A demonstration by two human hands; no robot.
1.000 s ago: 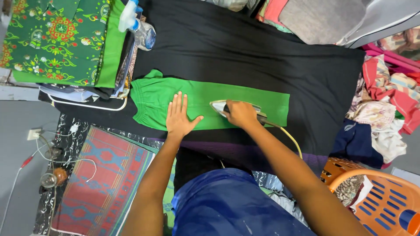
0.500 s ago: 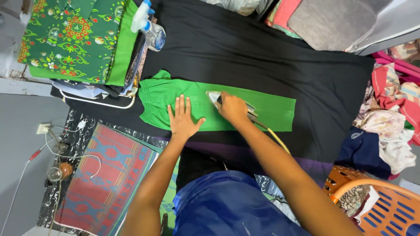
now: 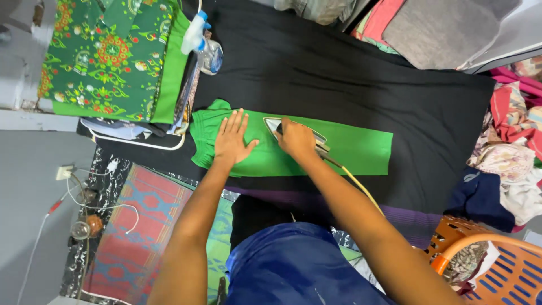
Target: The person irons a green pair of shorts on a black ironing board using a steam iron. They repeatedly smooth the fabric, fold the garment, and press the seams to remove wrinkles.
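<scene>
Since 1 s ago the iron [image 3: 293,131] has slid left along the green garment [image 3: 316,149], closer to the left hand [image 3: 232,140]. Left hand lies flat, fingers spread wide, pressing the garment's gathered end on the black cloth [image 3: 350,73]. Right hand [image 3: 297,141] grips the iron's handle, w/ yellow cord [image 3: 361,189] trailing back.

Head camera looks steeply down, apparently close, over ironing surface [image 3: 316,73]

The left hand [image 3: 232,139] lies flat, fingers spread, on a green garment [image 3: 344,148]. Just beside it, the right hand [image 3: 296,139] grips an iron [image 3: 271,123] resting on that garment, over black cloth [image 3: 350,73].
</scene>
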